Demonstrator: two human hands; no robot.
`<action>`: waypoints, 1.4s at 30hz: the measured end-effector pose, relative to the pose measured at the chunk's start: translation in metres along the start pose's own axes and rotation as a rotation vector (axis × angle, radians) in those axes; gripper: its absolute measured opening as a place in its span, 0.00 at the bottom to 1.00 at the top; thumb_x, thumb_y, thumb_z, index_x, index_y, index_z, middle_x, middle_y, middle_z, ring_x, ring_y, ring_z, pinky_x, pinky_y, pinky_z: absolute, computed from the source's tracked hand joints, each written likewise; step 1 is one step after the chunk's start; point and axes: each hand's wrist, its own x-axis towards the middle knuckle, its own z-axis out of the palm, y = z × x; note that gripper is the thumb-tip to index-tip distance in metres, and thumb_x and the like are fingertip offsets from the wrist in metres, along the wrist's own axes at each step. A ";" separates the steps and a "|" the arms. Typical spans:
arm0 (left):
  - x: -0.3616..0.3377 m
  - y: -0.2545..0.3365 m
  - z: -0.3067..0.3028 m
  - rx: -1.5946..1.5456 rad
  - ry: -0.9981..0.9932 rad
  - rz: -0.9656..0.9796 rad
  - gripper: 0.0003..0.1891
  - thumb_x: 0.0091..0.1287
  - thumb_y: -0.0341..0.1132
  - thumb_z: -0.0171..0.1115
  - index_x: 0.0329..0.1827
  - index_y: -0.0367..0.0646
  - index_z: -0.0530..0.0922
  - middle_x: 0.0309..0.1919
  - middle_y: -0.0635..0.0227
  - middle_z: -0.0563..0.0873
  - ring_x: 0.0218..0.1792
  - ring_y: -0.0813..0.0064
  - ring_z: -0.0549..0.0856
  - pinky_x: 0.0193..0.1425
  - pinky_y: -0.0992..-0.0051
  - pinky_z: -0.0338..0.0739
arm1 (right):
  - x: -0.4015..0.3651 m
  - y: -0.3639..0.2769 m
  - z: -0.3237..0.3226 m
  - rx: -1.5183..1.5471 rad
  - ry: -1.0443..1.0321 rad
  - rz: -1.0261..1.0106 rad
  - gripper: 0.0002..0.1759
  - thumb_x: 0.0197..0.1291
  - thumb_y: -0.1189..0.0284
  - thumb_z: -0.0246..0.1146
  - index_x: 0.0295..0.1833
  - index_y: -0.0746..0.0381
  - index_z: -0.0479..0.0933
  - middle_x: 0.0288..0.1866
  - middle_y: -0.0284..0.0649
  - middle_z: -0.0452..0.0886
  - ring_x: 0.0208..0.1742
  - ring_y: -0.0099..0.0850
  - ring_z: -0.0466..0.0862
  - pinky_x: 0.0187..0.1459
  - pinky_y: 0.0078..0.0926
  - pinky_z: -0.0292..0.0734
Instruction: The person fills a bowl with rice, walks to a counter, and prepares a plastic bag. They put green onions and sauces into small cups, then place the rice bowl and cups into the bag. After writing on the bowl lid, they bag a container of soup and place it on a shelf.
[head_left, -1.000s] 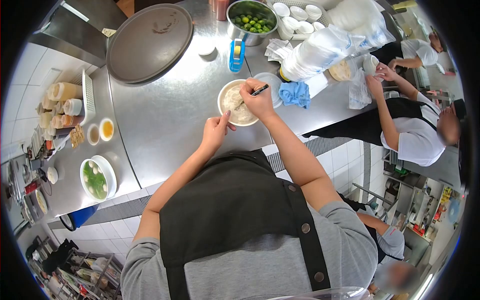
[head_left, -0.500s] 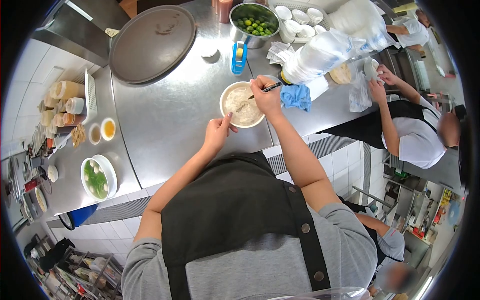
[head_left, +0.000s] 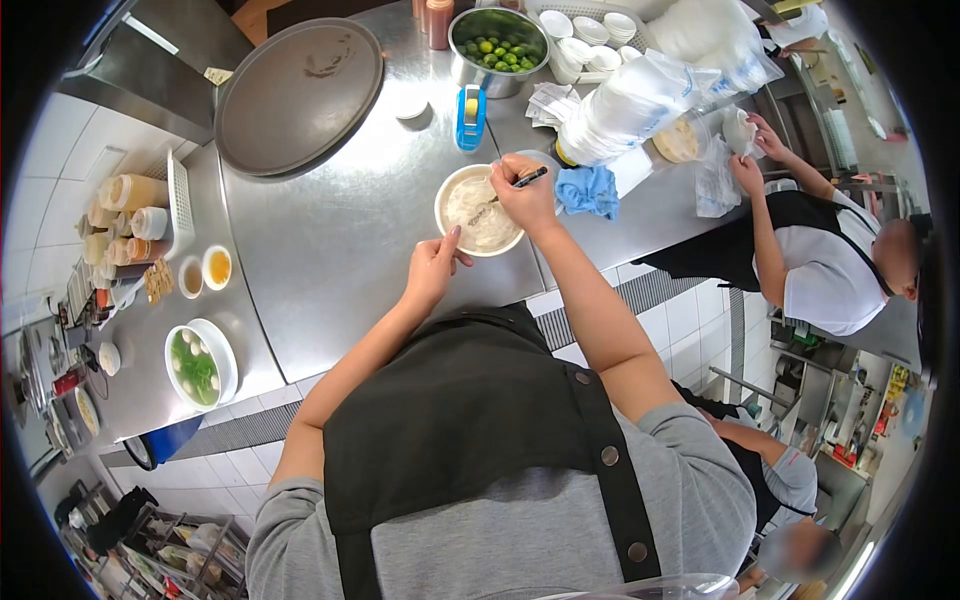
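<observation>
A round white bowl [head_left: 462, 222] with pale contents stands on the steel counter in front of me. What looks like a clear lid covers it, with dark marks near its middle. My right hand [head_left: 524, 198] grips a black marker pen [head_left: 532, 177], tip down over the bowl. My left hand [head_left: 434, 268] holds the bowl's near left rim, thumb on top and fingers curled at the side. Right of the bowl lies a crumpled blue cloth [head_left: 588, 190]. Beyond it stands a blue tape dispenser [head_left: 471, 118].
A large brown round tray [head_left: 298, 95] lies far left, and a pot of green limes [head_left: 500, 50] stands at the back. Bagged plastic lids [head_left: 625, 110] are on the right. A soup bowl [head_left: 200, 365] sits front left. A co-worker [head_left: 815, 240] handles a container at right.
My right hand has shifted slightly left and down over the lid with the marker pen. My left hand stays on the bowl. The view has moved slightly.
</observation>
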 end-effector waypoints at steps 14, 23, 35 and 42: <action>0.000 -0.002 0.000 0.004 -0.003 0.013 0.36 0.77 0.59 0.51 0.23 0.34 0.86 0.10 0.74 0.68 0.16 0.83 0.65 0.23 0.74 0.58 | -0.003 0.015 0.003 0.019 0.115 0.019 0.20 0.58 0.80 0.65 0.22 0.67 0.59 0.17 0.39 0.59 0.20 0.28 0.58 0.24 0.33 0.55; 0.000 -0.001 0.000 0.033 0.003 0.018 0.37 0.76 0.61 0.50 0.23 0.34 0.86 0.10 0.73 0.68 0.16 0.82 0.66 0.23 0.74 0.59 | -0.002 0.006 0.002 -0.010 0.111 0.002 0.19 0.58 0.82 0.64 0.23 0.67 0.60 0.17 0.40 0.60 0.19 0.30 0.58 0.24 0.34 0.56; -0.033 0.023 -0.017 0.204 -0.636 -0.111 0.12 0.78 0.35 0.54 0.56 0.36 0.75 0.29 0.71 0.78 0.33 0.78 0.80 0.44 0.76 0.79 | -0.006 0.011 -0.003 0.112 0.212 0.058 0.20 0.61 0.80 0.64 0.22 0.67 0.60 0.17 0.39 0.58 0.20 0.28 0.57 0.24 0.34 0.56; -0.043 0.117 -0.010 0.016 -0.435 0.279 0.14 0.71 0.18 0.58 0.58 0.33 0.75 0.47 0.58 0.89 0.49 0.76 0.87 0.54 0.75 0.81 | 0.005 -0.059 -0.058 0.400 0.102 0.044 0.10 0.62 0.77 0.72 0.31 0.65 0.77 0.27 0.33 0.76 0.29 0.19 0.79 0.34 0.15 0.73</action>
